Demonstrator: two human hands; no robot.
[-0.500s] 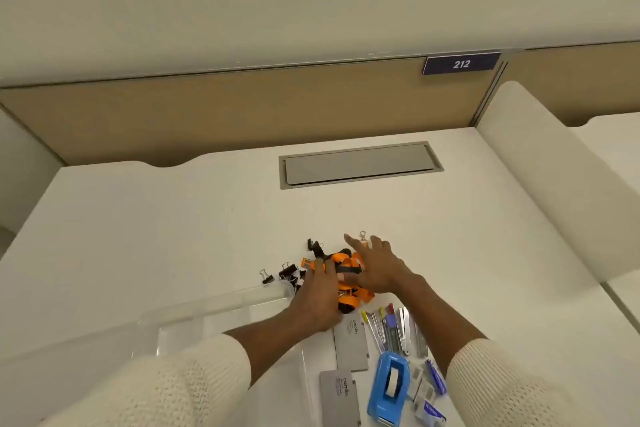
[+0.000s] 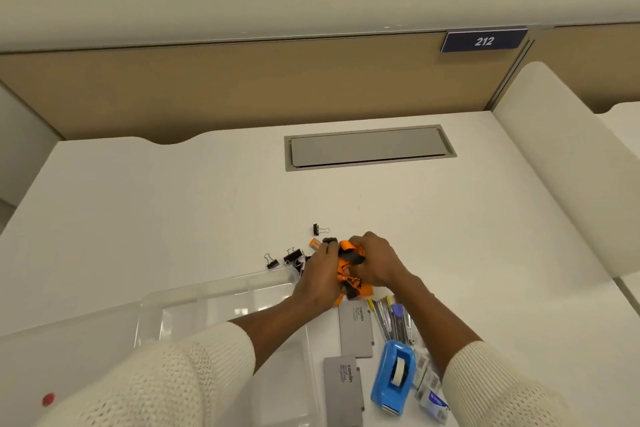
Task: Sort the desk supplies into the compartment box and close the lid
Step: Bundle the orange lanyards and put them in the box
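A bundle of orange and black lanyards (image 2: 349, 258) lies bunched on the white desk, gripped from both sides. My left hand (image 2: 320, 276) closes on its left side and my right hand (image 2: 375, 262) on its right. The clear compartment box (image 2: 221, 291) sits open at the lower left, partly under my left arm. Several black binder clips (image 2: 292, 256) lie just left of my hands, and one binder clip (image 2: 317, 229) sits apart above them. Two grey Camlin boxes (image 2: 356, 331), a blue tape dispenser (image 2: 393, 376) and a row of pens (image 2: 393, 319) lie below my hands.
A grey cable hatch (image 2: 369, 147) is set in the desk further back. A tan partition with a sign reading 212 (image 2: 483, 41) stands behind. A white divider (image 2: 568, 163) borders the desk on the right. Small staple packets (image 2: 431, 392) lie beside the dispenser.
Both hands have gone from flat and spread over the lanyards to curled tightly around them, gathering the bundle together.
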